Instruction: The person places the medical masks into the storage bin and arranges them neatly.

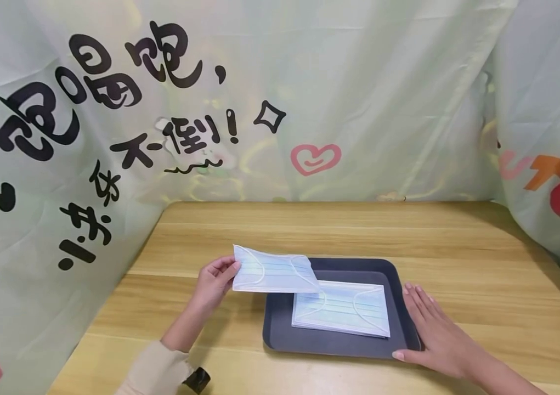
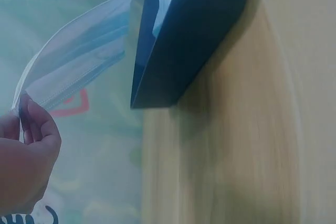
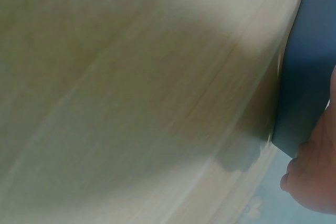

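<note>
My left hand pinches one face mask by its left end. That mask hangs in the air over the left side of a dark grey tray, its right end overlapping the masks below in the head view. In the left wrist view the held mask is seen from its side, curving out from thumb and fingers. A stack of light blue face masks with white ear loops lies in the tray. My right hand rests against the tray's right edge, fingers straight and thumb at the front right corner.
The tray stands on a wood-grain table near its front. A pale printed cloth with black lettering and hearts hangs behind the table and at both sides. A black band shows by the left sleeve.
</note>
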`<state>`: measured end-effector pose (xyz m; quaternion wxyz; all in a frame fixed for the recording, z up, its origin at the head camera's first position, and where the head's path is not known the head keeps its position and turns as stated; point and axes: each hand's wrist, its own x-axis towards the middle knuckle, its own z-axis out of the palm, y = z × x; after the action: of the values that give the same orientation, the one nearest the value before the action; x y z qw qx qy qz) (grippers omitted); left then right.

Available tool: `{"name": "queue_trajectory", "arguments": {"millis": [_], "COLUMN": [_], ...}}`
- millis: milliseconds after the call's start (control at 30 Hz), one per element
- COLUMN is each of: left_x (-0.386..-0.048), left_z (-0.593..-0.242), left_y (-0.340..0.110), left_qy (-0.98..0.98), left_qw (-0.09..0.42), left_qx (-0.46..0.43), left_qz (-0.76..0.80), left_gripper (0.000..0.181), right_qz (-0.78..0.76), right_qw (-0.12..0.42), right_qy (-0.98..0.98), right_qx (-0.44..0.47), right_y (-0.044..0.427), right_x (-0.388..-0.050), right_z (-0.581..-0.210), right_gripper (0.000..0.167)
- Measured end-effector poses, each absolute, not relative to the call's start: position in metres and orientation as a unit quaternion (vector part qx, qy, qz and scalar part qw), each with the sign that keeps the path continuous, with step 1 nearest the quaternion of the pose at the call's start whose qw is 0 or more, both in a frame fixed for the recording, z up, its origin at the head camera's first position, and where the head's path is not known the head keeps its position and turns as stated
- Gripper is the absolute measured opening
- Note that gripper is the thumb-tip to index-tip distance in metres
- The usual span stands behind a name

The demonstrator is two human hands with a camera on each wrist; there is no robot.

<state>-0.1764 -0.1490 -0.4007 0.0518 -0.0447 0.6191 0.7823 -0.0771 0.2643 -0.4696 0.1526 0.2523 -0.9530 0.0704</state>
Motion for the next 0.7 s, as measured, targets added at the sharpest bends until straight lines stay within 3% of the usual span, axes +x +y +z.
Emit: {"name": "queue_trajectory", "arguments": {"millis": [400,700], "left_x": [-0.171,-0.172], "left_z": [-0.406,-0.417], "left_y": [-0.109,-0.073], "left_qy": [0.605,0.599], "left_qw": [0.093,0.137], "left_qx": [0.007,0.049], "left_qz": [0.791,0.787], "left_gripper": [0.037,0.031], "right_qz": [0.071,0.076], "right_qw": [0.170,0.149], "right_qy": [-0.949,-0.955], "right_qx": [0.256,0.243], "right_y": [0.264,0.262], "right_x": [-0.077,-0.075], "right_z": [-0.471,-0.469], "right_gripper": [0.118,0.116]}}
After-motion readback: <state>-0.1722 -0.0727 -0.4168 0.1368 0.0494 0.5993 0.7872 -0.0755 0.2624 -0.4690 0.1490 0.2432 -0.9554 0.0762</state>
